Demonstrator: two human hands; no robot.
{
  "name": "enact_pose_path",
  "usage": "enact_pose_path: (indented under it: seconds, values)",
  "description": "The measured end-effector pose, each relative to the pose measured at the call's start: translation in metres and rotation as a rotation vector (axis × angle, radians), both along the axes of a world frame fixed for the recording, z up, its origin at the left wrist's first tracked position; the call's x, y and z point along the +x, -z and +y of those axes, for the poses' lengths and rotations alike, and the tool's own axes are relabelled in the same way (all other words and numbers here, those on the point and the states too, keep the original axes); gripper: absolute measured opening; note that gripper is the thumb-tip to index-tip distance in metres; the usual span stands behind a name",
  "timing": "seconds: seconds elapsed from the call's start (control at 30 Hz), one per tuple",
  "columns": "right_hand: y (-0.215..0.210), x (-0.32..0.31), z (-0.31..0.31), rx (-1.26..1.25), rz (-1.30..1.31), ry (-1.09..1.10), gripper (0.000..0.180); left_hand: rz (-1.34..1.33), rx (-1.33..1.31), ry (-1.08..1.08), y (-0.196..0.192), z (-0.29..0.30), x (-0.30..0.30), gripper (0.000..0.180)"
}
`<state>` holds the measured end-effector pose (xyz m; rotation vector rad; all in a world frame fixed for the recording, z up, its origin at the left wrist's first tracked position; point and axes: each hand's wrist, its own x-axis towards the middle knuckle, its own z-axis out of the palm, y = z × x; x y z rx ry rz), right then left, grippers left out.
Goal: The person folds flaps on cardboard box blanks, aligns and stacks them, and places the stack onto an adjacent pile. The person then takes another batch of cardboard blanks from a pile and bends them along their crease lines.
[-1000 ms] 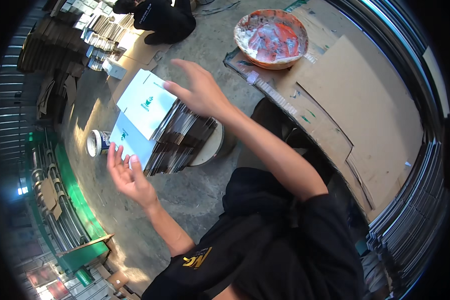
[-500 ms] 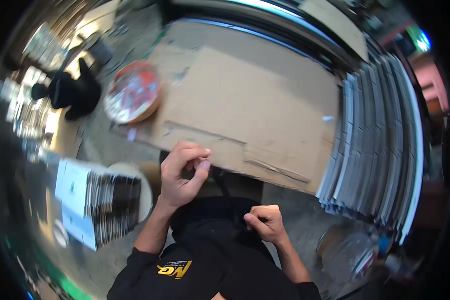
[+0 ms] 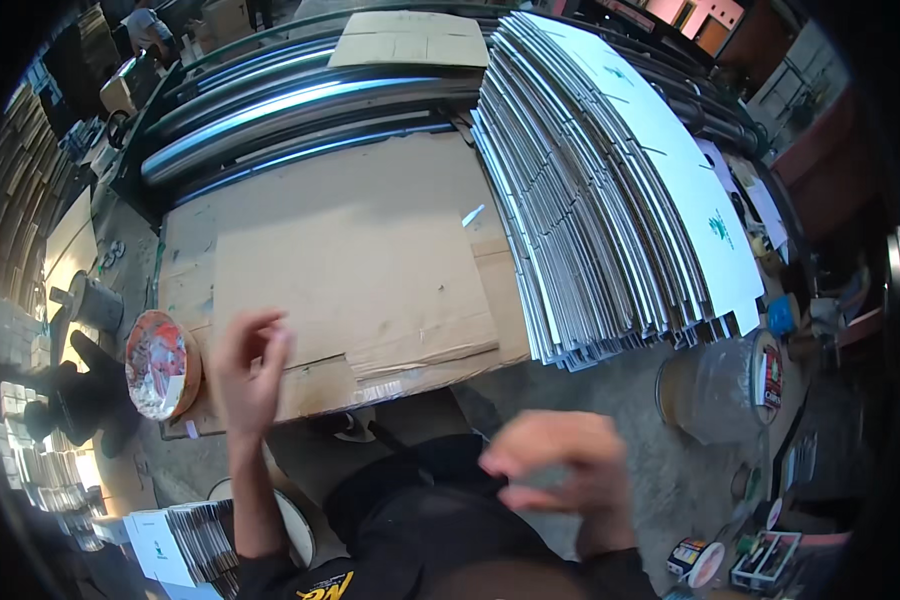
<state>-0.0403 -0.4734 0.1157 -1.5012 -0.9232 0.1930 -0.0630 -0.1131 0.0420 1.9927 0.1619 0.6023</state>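
Hovering both hands empty over the brown cardboard sheet (image 3: 350,270) on the work surface. Left hand (image 3: 250,365) raised, fingers loosely spread, at the sheet's near edge beside the red-smeared bowl (image 3: 160,365). Right hand (image 3: 560,465) blurred, fingers loosely curled, nearer the white board stack (image 3: 610,190).

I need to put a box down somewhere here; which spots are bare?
The brown cardboard sheet is bare between the metal rollers, the stack of white flat sheets and the red-smeared bowl. The floor at right is crowded: clear plastic tub, small cans.
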Motion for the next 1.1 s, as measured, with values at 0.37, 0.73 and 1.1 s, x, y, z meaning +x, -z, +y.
enact_pose_path:
  seconds: [0.37,0.73,1.1]
  values:
    - [-0.156,0.266,-0.143,-0.873,-0.153,0.764,0.085,-0.224,0.005,0.656,-0.088,-0.225,0.174,0.094]
    - [-0.153,0.262,-0.101,-0.963,-0.293,0.799,0.104,-0.133,0.088,0.47,-0.1,-0.25,0.193,0.104]
    - [-0.172,0.245,-0.099,-0.966,-0.401,0.874,0.104,-0.247,0.221,0.412,-0.107,-0.256,0.184,0.098]
